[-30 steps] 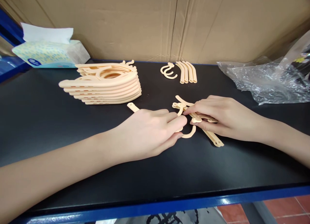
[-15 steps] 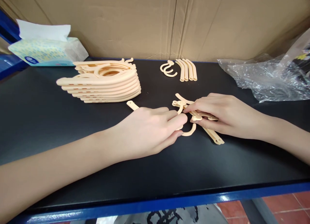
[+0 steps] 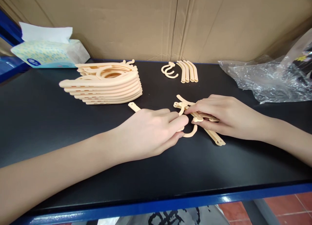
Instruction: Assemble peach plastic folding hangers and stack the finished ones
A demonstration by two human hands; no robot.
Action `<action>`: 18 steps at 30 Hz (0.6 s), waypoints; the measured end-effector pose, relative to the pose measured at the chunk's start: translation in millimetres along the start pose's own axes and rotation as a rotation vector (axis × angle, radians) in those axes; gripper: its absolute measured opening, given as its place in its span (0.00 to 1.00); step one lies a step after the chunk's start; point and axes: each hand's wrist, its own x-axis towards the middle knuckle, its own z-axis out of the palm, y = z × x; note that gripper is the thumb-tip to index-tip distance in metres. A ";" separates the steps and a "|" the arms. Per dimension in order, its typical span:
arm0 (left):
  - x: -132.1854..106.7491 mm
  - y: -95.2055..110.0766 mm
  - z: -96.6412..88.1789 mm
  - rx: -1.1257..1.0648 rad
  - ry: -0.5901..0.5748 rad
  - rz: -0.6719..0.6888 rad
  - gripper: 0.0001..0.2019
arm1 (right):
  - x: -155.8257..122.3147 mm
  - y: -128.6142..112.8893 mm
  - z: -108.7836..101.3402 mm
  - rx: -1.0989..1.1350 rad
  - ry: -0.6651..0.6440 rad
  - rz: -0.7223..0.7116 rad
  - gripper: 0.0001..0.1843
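My left hand (image 3: 156,131) is closed, palm down, over cream plastic hanger parts. The end of a hanger arm (image 3: 134,106) sticks out behind its knuckles, and a curved hook (image 3: 191,132) shows just beyond its fingertips. My right hand (image 3: 219,116) pinches a cream hanger hook piece (image 3: 198,118) between thumb and fingers. Beneath that hand lie loose hanger arms (image 3: 215,137), slanting toward the front right, and another curved piece (image 3: 183,99) lies behind the fingertips. The two hands are close together. Where the parts join under the fingers is hidden.
A stack of cream folding hangers (image 3: 104,88) sits at the back left, beside a tissue pack (image 3: 52,53). Further back lie hooks (image 3: 168,70) and several hanger arms (image 3: 187,71). Clear plastic bag (image 3: 265,79) at right; cardboard (image 3: 126,27) behind; blue table edge (image 3: 175,204) in front.
Both hands keep nearly the same pose and grip. The whole view has shifted very slightly, with the hanger stack and tissue pack a little lower and further right in the picture.
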 end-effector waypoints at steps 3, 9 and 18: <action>0.4 -0.2 0.4 0.001 0.001 0.003 0.05 | 0.7 -0.7 -1.0 0.013 -0.018 0.010 0.16; -0.6 0.2 0.5 -0.003 0.004 0.003 0.05 | 1.1 -0.5 -1.6 0.012 -0.009 -0.010 0.16; 0.0 -0.1 -0.7 0.002 -0.012 -0.004 0.04 | 0.9 0.0 -1.4 -0.010 -0.007 -0.012 0.17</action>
